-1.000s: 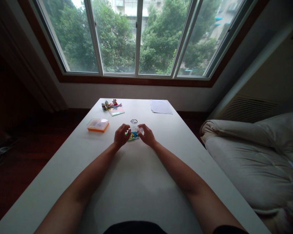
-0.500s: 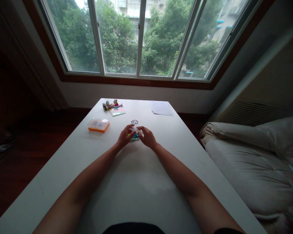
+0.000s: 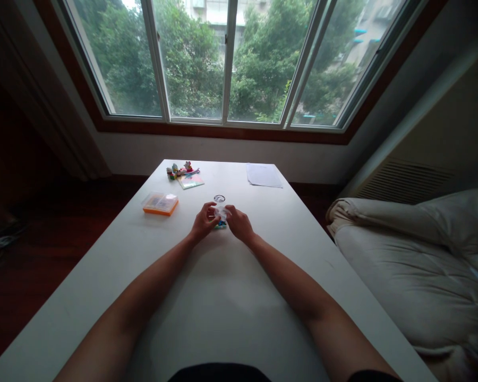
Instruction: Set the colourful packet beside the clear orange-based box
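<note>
- Left hand (image 3: 204, 222) & right hand (image 3: 237, 224) meet mid-bench, both pinching a small clear plastic bag (image 3: 222, 213). Fingers closed on the bag's top edge from either side.
- Bag sits just above the white bench (image 3: 223, 297), between the two hands. Coloured bits (image 3: 221, 225) (blue/green/yellow) show at its lower end, touching or nearly touching the bench; can't tell which.
- Step in hand, my read: working the bag's mouth w/ both grips. To do it well: keep the pinch near the top edge, thumbs close together, pull apart evenly so the film doesn't rip sideways. Keep the bag low over the bench & mouth up, so loose bits don't scatter. Left grip steady, right grip does the pulling, or vice versa; not both jerking.
- Risk, judged: thin film + small pieces = sudden give, contents fly. Slow force.
- Counts:
  - hands: 2, both the person's own; no one else in view.
  - clear bag: 1.
  - coloured bits inside: too small to count.
  - small clear round thing w/ dark rim (image 3: 219, 198): 1, just beyond the hands; what it is, can't tell.
  - orange-based box w/ clear lid (image 3: 160, 203): 1, left of the hands, apart from them.
  - little toy figures (image 3: 179, 170): a cluster at the far left edge, approx 3–4, blurred.
  - coloured leaflet (image 3: 190, 182): 1, beside the figures.
  - white paper sheet (image 3: 263, 175): 1, far right of the bench.
  - pale duvet (image 3: 414, 265): 1, off the bench to the right.
</note>
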Available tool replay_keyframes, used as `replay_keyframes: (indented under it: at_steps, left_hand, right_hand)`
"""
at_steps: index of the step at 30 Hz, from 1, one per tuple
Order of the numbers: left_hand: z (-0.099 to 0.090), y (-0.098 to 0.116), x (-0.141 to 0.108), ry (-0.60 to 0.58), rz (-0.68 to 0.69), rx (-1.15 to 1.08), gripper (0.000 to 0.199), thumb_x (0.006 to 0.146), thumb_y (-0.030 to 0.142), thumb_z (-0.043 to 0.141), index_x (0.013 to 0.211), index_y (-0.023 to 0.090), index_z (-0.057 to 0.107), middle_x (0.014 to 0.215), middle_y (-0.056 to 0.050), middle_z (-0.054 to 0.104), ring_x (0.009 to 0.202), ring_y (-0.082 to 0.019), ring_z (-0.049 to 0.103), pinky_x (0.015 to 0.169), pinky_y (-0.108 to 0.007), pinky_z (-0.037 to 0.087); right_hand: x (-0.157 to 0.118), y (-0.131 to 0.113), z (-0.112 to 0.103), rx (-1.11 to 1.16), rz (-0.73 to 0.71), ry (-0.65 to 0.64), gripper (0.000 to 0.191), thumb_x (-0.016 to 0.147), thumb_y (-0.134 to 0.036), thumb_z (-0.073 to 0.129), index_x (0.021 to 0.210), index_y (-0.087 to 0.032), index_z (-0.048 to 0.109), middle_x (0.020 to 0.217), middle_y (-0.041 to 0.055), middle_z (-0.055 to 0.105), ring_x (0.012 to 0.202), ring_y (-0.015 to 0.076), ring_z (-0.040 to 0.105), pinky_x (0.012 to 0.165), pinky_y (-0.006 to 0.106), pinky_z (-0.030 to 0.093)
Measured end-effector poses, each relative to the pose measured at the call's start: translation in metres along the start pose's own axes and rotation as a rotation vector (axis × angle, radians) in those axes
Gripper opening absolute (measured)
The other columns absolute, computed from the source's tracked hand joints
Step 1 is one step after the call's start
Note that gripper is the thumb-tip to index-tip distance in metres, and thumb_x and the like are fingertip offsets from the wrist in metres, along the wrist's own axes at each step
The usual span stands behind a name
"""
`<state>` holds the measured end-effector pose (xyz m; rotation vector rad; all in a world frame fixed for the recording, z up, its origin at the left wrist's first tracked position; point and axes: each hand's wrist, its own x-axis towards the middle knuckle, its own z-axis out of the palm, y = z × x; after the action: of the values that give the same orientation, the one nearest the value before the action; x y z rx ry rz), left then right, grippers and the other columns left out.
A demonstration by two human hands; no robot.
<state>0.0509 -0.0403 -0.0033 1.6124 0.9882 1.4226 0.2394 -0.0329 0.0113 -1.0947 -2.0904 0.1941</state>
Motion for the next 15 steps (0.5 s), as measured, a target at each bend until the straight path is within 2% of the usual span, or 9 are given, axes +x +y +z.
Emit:
replay_keyframes:
  at_steps: [4,7,9,12,15]
  left_hand:
    - [-0.003,-0.003,0.003,-0.073,-0.027,-0.107,0.057,0.081,0.035,0.073,0.129,0.023,0.045,0.111,-0.007,0.065,0.102,-0.021,0.069,0.084,-0.037,0.060]
    - [-0.004,-0.005,0.003,-0.122,-0.037,-0.153,0.048,0.081,0.040,0.075,0.117,0.022,0.048,0.117,-0.009,0.066,0.106,-0.023,0.069,0.085,-0.038,0.060]
    - [-0.004,-0.006,0.003,-0.163,-0.021,-0.175,0.042,0.082,0.041,0.075,0.111,0.021,0.050,0.120,-0.011,0.067,0.107,-0.024,0.069,0.087,-0.040,0.060]
    - [-0.005,-0.006,0.001,-0.197,0.040,-0.123,0.043,0.086,0.037,0.072,0.121,0.021,0.051,0.122,-0.012,0.067,0.110,-0.024,0.069,0.092,-0.043,0.058]
    - [-0.007,-0.004,-0.001,-0.167,0.159,0.140,0.044,0.088,0.029,0.069,0.129,0.024,0.056,0.129,-0.011,0.064,0.119,-0.026,0.064,0.102,-0.047,0.054]
  right_hand:
    - [0.003,0.009,0.000,0.209,0.136,0.068,0.031,0.103,-0.046,0.040,0.123,-0.027,0.054,0.101,0.0063,0.072,0.083,0.0206,0.068,0.078,0.032,0.054]
    - [0.008,0.023,0.008,0.477,0.336,0.102,0.042,0.100,-0.061,0.039,0.116,-0.025,0.054,0.093,0.0042,0.072,0.073,0.0178,0.068,0.064,0.029,0.056]
    - [0.012,0.031,0.014,0.620,0.455,0.052,0.051,0.095,-0.071,0.039,0.103,-0.023,0.056,0.084,0.0035,0.071,0.063,0.0155,0.064,0.054,0.026,0.053]
    - [0.015,0.037,0.019,0.767,0.485,0.004,0.059,0.090,-0.077,0.043,0.093,-0.020,0.059,0.071,0.0022,0.067,0.052,0.0119,0.056,0.047,0.023,0.048]
    - [0.015,0.035,0.019,0.892,0.453,0.034,0.054,0.084,-0.072,0.059,0.095,-0.019,0.060,0.075,0.0022,0.068,0.057,0.0114,0.058,0.049,0.021,0.047]
